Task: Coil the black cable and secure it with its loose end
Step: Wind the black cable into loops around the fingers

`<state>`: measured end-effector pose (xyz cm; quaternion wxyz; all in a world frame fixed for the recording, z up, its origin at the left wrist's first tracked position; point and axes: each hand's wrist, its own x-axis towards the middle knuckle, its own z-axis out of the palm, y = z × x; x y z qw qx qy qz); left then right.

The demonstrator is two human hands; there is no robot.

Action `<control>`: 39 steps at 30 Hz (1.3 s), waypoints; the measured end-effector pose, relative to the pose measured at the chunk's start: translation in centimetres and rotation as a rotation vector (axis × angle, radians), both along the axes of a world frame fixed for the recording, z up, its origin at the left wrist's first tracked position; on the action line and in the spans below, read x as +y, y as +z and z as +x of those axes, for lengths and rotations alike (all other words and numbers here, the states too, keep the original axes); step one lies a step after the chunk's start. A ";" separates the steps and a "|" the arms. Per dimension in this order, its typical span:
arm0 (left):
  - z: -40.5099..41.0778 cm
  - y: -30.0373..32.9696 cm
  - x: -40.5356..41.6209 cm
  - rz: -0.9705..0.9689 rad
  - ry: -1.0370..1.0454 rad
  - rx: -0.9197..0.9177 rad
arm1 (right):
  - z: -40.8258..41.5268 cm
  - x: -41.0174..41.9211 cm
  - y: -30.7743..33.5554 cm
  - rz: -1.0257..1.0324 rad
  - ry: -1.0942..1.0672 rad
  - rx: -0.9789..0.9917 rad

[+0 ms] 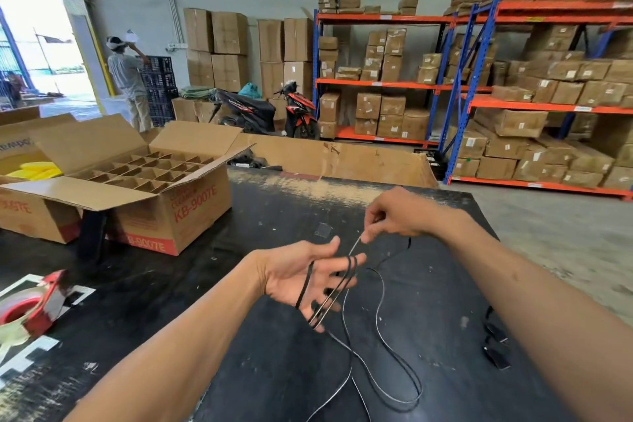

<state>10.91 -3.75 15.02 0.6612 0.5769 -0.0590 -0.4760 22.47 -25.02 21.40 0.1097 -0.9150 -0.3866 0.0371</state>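
Over our dark surface (274,370), the thin, limp, light black cable (380,336) loops our spread left hand (301,276); our right hand (394,216) pinches it, best gripped near the wraps.

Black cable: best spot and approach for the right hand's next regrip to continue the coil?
Probably the slack run of the black cable hanging just below the left hand, pinched from the right side. That strand hangs free above the table, while the loops already cross the left hand's fingers.
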 end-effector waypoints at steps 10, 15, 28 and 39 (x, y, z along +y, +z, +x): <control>1.5 -0.7 5.2 -0.263 0.631 -0.104 | -6.3 0.1 -1.1 0.447 0.057 0.131; 2.3 2.3 5.1 -0.546 0.641 -0.220 | -9.2 0.8 -7.9 0.557 0.023 0.482; -0.4 4.2 0.3 -0.519 -0.006 -0.144 | -5.2 -0.6 -10.7 0.378 -0.125 0.209; -0.9 -3.0 0.7 -0.102 0.173 0.037 | -2.3 -0.6 0.0 0.204 -0.001 -0.137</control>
